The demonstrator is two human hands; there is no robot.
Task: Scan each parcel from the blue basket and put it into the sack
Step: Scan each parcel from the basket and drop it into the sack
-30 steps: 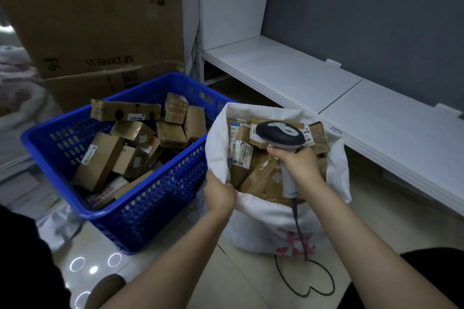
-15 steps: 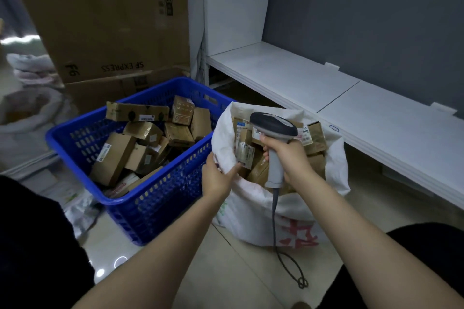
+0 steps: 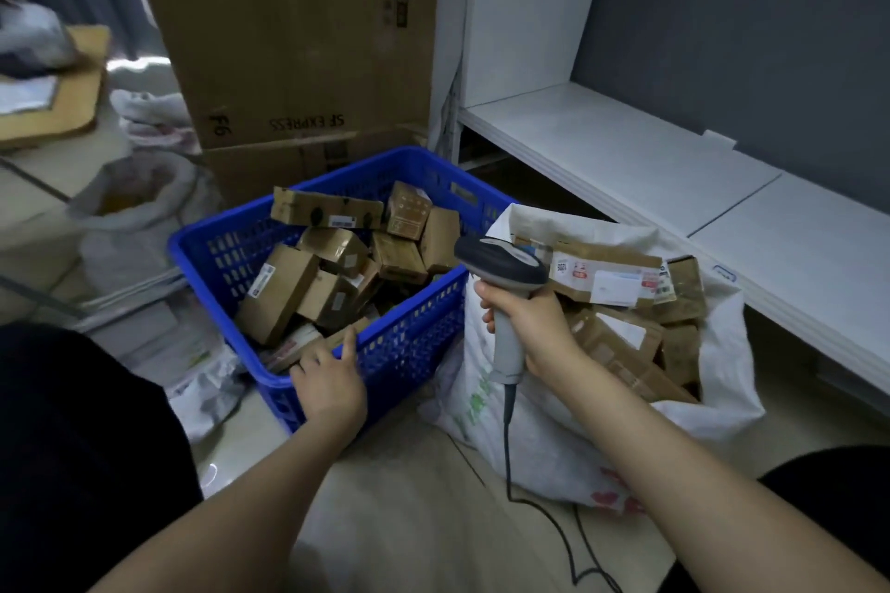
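**Parcels in the basket, one hand reaching in for the next**

Parcels [image 3: 279, 294], small brown cartons, lie heaped in the blue basket [image 3: 192, 250], which stands on the floor just beside the white sack [image 3: 713, 400]. That closeness makes each transfer short. The sack's mouth gapes open and scanned parcels are stacked up to its rim.

The left hand [image 3: 330, 380] hangs over the basket's near corner with its thumb held apart from loosely spread fingers [image 3: 308, 359]. It seems to be reaching for a flat parcel there. The fingertips are foreshortened, so I cannot tell whether they touch it.

The right hand [image 3: 534, 327] has its fingers wrapped round the handle of the scanner [image 3: 501, 262]. It holds the scanner upright between basket and sack, probably so a label can be brought under it. The scanner's cable [image 3: 508, 457] trails down to the floor.
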